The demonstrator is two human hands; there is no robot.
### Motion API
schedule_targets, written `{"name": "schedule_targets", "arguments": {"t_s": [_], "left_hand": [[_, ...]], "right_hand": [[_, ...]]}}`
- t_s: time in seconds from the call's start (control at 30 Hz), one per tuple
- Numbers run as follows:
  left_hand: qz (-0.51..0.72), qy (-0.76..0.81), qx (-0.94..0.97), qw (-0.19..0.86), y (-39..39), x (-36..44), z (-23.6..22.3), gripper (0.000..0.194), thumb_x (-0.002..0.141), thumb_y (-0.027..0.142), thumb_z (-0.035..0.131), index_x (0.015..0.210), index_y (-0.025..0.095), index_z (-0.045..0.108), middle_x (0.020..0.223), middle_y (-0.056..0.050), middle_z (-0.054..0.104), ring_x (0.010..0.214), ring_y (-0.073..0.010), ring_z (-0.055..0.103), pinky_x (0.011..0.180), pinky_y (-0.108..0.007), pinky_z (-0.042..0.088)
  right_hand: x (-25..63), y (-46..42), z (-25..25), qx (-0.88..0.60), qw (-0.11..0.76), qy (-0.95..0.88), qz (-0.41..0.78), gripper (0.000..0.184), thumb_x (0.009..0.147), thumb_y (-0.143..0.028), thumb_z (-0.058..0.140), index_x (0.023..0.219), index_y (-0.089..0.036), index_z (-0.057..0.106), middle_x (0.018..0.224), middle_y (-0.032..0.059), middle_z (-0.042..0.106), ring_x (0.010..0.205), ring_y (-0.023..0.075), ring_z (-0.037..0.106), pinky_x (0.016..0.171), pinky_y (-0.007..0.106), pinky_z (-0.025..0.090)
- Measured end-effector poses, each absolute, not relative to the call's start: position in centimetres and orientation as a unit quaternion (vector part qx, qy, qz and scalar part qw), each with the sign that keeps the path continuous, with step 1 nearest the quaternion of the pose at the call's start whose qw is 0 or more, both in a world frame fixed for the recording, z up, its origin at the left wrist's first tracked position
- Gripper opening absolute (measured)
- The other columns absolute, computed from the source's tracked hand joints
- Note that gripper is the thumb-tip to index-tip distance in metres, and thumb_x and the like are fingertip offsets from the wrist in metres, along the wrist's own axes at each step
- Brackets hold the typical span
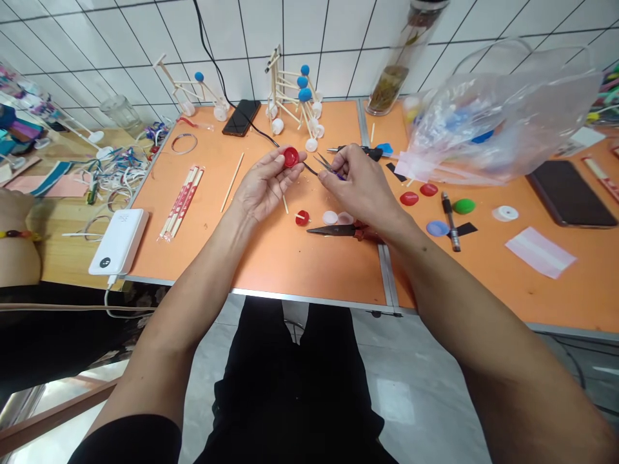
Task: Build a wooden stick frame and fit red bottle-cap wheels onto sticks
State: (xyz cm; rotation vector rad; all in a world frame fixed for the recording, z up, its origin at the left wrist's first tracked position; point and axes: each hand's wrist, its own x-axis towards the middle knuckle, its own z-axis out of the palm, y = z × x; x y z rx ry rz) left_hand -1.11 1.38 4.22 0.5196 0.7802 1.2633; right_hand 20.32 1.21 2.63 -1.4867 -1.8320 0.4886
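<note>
Between the thumb and fingers of my left hand (265, 180) is a red bottle cap (291, 157), its hollow side facing up toward me. My right hand (355, 179) grips small scissors (327, 165) with purple handles. Their blades are parted and point left at the cap, a short gap away from it. On the orange table (271, 264) below lie another red cap (302, 218) with a stick through it, two pale discs (337, 218) and long-nose pliers (333, 230). My right wrist partly covers the pliers' red handles.
Stick models with blue balls (304, 95) stand by the tiled wall, near a black phone (242, 118). Wrapped chopsticks (182, 203) and a white power bank (118, 241) lie left. A plastic bag (503, 116), a marker (451, 221) and loose caps occupy the right. Another person's arm (18, 235) rests far left.
</note>
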Motion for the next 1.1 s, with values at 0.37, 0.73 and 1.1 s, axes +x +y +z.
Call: {"name": "schedule_targets", "arguments": {"t_s": [0.37, 0.73, 1.1], "left_hand": [[0.568, 0.366, 0.253, 0.692, 2.1, -1.4, 3.4, 0.033, 0.122, 0.017, 0.062, 0.152, 0.017, 0.076, 0.149, -0.016, 0.088, 0.144, -0.0282, 0.085, 0.128, -0.038, 0.069], [0.568, 0.368, 0.268, 0.686, 1.7, -1.1, 3.4, 0.032, 0.121, 0.018, 0.067, 0.151, 0.019, 0.077, 0.140, -0.011, 0.091, 0.141, -0.0256, 0.087, 0.129, -0.037, 0.068], [0.567, 0.375, 0.278, 0.679, 1.5, -0.9, 2.9, 0.026, 0.116, 0.017, 0.074, 0.139, 0.022, 0.084, 0.128, -0.008, 0.094, 0.134, -0.0231, 0.089, 0.130, -0.034, 0.066]], "right_hand": [[19.7, -0.9, 4.8, -0.562, 0.280, -0.771, 0.110, 0.051, 0.126, -0.049, 0.037, 0.158, -0.027, 0.070, 0.143, 0.0167, 0.080, 0.135, 0.0381, 0.069, 0.114, 0.050, 0.055], [19.2, -2.4, 5.0, -0.531, 0.254, -0.805, 0.073, 0.058, 0.123, -0.039, 0.046, 0.177, -0.024, 0.060, 0.154, 0.0164, 0.079, 0.141, 0.0366, 0.072, 0.115, 0.045, 0.057], [18.5, -3.3, 6.0, -0.561, 0.175, -0.808, 0.038, 0.061, 0.125, -0.039, 0.040, 0.181, -0.024, 0.058, 0.151, 0.0191, 0.078, 0.133, 0.0396, 0.073, 0.098, 0.043, 0.059]]}}
